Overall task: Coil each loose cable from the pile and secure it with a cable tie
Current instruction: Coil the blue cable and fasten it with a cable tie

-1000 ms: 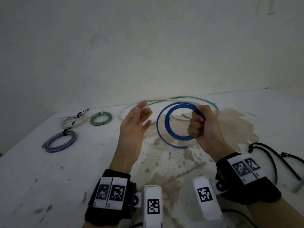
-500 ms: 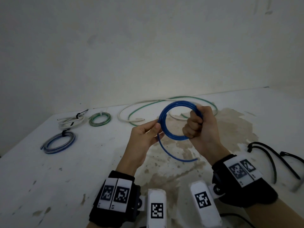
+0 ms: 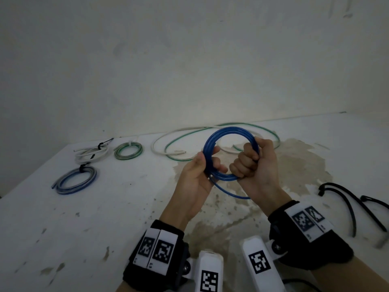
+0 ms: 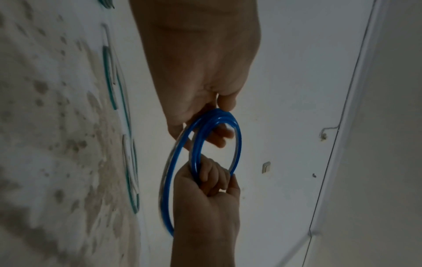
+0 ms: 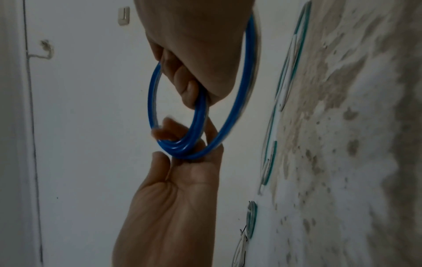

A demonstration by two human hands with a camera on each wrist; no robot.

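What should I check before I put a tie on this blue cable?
1. Right hand grips the blue cable: ok.
2. Left hand pinches the loops together: ok.
3. All cable wound in: not ok, a tail hangs loose below the coil.
4. Black cable ties lying on the table by the right wrist: ok.
5. A hand free to pick up a tie: not ok.

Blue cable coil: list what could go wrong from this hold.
1. A loose tail hangs below the blue cable coil; it may spring out and loosen the loops.
2. Both the left hand and the right hand grip the coil, so reaching for the black cable ties means letting go with one, and the coil could unwind.
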